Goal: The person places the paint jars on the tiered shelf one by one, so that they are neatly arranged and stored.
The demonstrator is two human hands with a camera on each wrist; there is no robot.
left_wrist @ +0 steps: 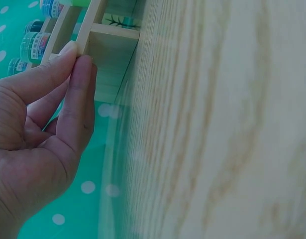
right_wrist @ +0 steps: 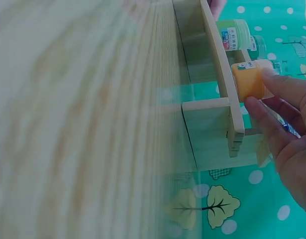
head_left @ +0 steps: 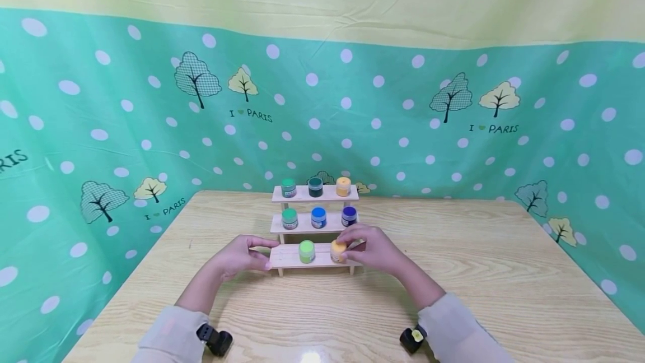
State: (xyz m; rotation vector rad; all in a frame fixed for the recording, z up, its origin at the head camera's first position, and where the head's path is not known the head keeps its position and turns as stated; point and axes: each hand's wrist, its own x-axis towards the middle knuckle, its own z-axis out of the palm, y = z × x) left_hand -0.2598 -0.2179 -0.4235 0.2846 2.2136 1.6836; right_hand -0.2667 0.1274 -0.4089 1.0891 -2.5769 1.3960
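Note:
A three-step wooden rack (head_left: 322, 263) stands on the table with small paint jars on it. My left hand (head_left: 243, 255) pinches the left end of its lowest step between thumb and fingers, as the left wrist view shows closely. At the right end of that step, my right hand (head_left: 372, 249) holds an orange paint jar (right_wrist: 248, 82) between thumb and fingers. The jar appears to stand upright on the step. Beside it to the left is a light green jar (head_left: 307, 252), touched by neither hand.
Green (head_left: 289, 218), blue (head_left: 318, 217) and purple (head_left: 349, 216) jars fill the middle step. On the top step are green (head_left: 289, 187), dark green (head_left: 315, 187) and orange (head_left: 343, 186) ones. A polka-dot curtain (head_left: 383, 128) hangs behind the wooden table (head_left: 473, 262).

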